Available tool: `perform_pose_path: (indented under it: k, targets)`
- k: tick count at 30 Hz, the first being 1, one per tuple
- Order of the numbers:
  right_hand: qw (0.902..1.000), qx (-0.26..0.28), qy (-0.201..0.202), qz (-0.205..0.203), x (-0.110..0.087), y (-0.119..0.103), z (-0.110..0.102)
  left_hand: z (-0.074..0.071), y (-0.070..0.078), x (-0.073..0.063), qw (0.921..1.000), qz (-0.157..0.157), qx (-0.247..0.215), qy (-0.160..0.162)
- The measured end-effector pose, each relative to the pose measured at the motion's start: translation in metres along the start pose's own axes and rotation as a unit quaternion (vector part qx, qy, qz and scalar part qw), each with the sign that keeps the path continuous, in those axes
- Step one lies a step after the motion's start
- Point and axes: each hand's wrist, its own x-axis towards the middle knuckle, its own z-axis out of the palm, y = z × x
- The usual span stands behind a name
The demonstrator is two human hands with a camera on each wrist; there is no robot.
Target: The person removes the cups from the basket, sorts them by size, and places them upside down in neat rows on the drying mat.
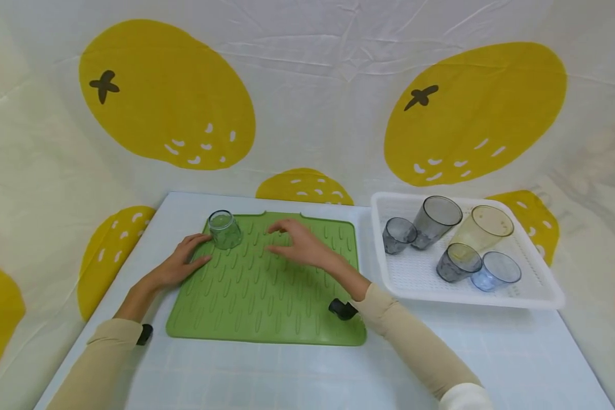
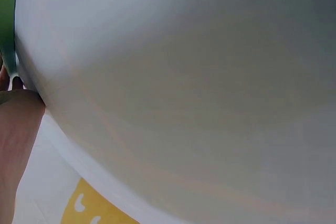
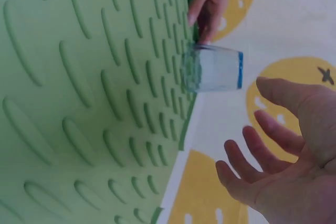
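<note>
A clear, slightly greenish glass (image 1: 225,230) stands at the far left corner of a green ribbed mat (image 1: 256,307). My left hand (image 1: 181,265) rests over the mat's left edge, its fingertips close beside the glass; whether they touch it I cannot tell. Only part of that hand shows in the left wrist view. Above the middle of the mat hovers my right hand (image 1: 302,245), fingers loosely spread and holding nothing. From the right wrist view, a gap separates this right hand (image 3: 286,156) from the glass (image 3: 218,69).
To the right sits a white perforated tray (image 1: 471,299) with several tumblers: a tall grey glass (image 1: 433,225), smaller grey ones, a yellowish glass (image 1: 484,228) and a bluish glass (image 1: 496,272). Behind the table hangs a white cloth with yellow fruit prints.
</note>
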Motion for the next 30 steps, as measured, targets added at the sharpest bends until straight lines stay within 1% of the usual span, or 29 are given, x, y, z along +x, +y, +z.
perform_pose_path:
  k: [6, 10, 14, 18, 23, 25, 30]
  targets:
    - [0.9998, -0.001, 0.020, -0.003, -0.014, 0.001, -0.016, -0.001, 0.003, -0.001, 1.0000, 0.000, -0.001, 0.000]
    - [0.9990, 0.001, 0.040, -0.022, -0.024, 0.004, -0.027, -0.001, 0.004, -0.002, 1.0000, -0.002, -0.002, -0.002]
    - [0.9980, -0.004, 0.058, -0.026, -0.035, 0.006, -0.037, -0.001, 0.004, -0.001, 1.0000, 0.001, -0.002, -0.001]
    - [0.9964, -0.002, 0.083, -0.020, -0.047, 0.009, -0.047, -0.001, 0.003, -0.001, 1.0000, 0.006, -0.001, 0.001]
    - [0.9917, -0.004, 0.125, -0.030, -0.060, 0.017, -0.059, -0.001, 0.002, -0.001, 1.0000, 0.008, -0.003, 0.003]
    - [0.9900, -0.002, 0.138, -0.027, -0.064, 0.021, -0.063, -0.001, 0.003, -0.001, 1.0000, 0.005, -0.005, 0.002]
    - [0.9865, -0.001, 0.164, -0.003, -0.076, 0.031, -0.074, -0.001, 0.004, 0.000, 1.0000, 0.006, -0.005, 0.003]
